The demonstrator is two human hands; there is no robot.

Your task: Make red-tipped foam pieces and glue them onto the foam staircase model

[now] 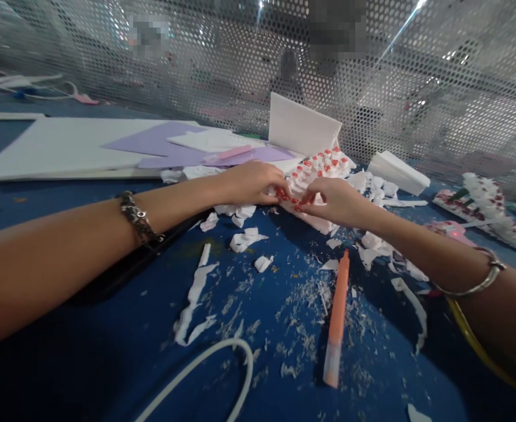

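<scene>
In the middle of the table, a white craft piece point(317, 165) carries rows of small white lumps with red tips. A white upright panel point(302, 124) rises at its back. My left hand point(260, 183) has its fingers curled closed at the near left end of this piece. From the other side, my right hand point(338, 199) pinches at the near edge, thumb and forefinger together. Small red spots show right at both sets of fingertips, and the exact contact is partly hidden. An orange marker point(339, 316) lies uncapped-looking in front, its tip pointing away from me.
White and purple sheets point(143, 139) are stacked at the back left. Torn white scraps point(245, 239) and shavings litter the blue table point(152, 357). A white cable point(205, 354) loops in front. Another red-flecked white craft piece point(489, 205) lies right. Behind stands a perforated metal screen point(223, 76).
</scene>
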